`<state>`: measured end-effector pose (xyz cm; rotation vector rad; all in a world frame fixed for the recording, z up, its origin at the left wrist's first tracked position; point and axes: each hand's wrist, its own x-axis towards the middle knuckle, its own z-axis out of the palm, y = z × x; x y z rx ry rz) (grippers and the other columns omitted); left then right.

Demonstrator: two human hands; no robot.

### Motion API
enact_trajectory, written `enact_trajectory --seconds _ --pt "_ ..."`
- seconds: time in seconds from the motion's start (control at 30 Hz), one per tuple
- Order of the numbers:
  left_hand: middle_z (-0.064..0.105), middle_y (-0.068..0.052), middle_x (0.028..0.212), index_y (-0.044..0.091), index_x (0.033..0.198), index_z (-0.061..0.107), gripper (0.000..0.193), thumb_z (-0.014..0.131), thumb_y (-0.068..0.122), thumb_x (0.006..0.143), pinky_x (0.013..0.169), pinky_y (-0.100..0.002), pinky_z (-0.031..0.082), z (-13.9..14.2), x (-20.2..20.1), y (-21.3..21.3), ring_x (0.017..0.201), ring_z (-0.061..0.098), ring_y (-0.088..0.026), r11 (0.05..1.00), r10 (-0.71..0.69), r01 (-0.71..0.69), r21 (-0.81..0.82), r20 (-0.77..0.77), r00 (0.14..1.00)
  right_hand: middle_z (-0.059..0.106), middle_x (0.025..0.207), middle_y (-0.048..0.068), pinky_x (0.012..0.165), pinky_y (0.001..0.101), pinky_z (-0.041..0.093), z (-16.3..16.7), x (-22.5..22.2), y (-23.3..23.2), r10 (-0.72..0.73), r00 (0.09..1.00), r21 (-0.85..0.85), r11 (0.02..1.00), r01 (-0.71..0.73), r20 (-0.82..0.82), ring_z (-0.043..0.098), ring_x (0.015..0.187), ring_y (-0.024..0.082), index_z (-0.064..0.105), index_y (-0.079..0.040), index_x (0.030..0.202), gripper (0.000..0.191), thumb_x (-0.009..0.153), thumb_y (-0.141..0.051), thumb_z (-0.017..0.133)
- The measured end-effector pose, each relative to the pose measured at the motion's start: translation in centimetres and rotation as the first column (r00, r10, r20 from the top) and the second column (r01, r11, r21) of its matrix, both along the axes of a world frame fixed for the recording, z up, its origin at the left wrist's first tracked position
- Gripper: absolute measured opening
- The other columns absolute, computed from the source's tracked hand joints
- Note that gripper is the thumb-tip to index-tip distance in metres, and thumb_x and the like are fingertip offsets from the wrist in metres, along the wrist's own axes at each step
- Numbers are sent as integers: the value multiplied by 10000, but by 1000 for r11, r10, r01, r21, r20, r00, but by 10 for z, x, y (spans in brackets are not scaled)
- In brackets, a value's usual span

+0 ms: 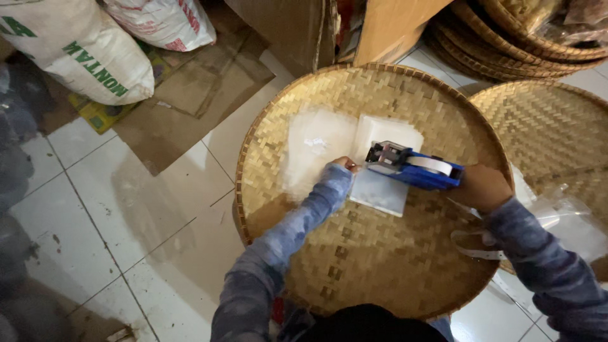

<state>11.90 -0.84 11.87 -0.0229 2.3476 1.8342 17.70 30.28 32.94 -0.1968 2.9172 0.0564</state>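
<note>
Seen from the head camera, looking straight down: at centre, a round woven bamboo tray (354,253), taken here as the landmark. Lying on its upper half, a blue label gun (415,170), long axis running roughly left to right across the tray, nose with a dark metal head toward the tray's middle, handle end toward the tray's right rim. Gripped around that handle end, the right hand (482,187), closed firmly on the tool. Under the gun's nose, a white flat packet (386,187), lying flat and slightly tilted on the tray's weave. Just left of the nose, the left hand (345,166), mostly hidden by a long patterned sleeve, fingertips pressed down at the packet's left edge; curled or flat, hard to tell, but holding nothing. Left of the packet, still on the tray, a clear plastic bag (313,149), pale and flat. So: gun's nose between both hands, left hand nearer the packet. Beyond the tray's right rim, a second woven tray (557,133), with a stack of more behind it. Left of the tray, white floor tiles (95,190), flattened cardboard, and printed sacks (69,50) farther off.
</note>
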Motion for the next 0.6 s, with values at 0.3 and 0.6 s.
enact_trajectory --seconds 0.3,0.6 --pt "671 -125 720 59 872 616 239 765 242 909 613 -413 495 41 10 -12 645 602 -255 996 -71 65 -62 -111 991 775 910 146 733 509 593 44 41 1 -170 984 161 974 159 56 755 857 378 781 -241 1050 427 752 -546 744" --pt "698 -110 750 99 952 596 147 682 212 916 604 -421 519 84 -9 -60 678 682 -284 986 -90 46 -158 -283 955 771 823 130 702 477 593 44 71 6 -263 964 250 932 262 -29 762 781 346 804 -212 952 435 736 -588 760"
